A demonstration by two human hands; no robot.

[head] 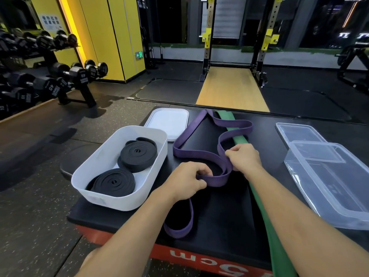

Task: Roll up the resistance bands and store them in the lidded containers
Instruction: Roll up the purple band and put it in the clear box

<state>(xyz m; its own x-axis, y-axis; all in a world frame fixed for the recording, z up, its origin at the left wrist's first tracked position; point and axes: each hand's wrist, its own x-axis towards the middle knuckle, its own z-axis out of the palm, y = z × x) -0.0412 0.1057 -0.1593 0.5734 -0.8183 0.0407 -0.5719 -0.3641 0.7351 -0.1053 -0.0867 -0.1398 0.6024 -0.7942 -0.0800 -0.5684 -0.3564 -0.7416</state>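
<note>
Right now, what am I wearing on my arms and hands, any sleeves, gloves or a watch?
Nothing visible. The left forearm and right forearm are bare to the frame edge, with no sleeves. The left hand and right hand have no gloves, and no watch, bracelet or ring shows.

Both hands engaged. My left hand (187, 177) and right hand (244, 158) each pinch the long purple flat rubber band (216, 180), which is looped on the black padded box top (219, 208). A green flat rubber band (239, 139) passes beneath my right hand. Left of my fingers: a white plastic tub (111, 200) holding two coiled black bands (137, 152). Right of my fingers: an open clear plastic container (339, 196).
</note>
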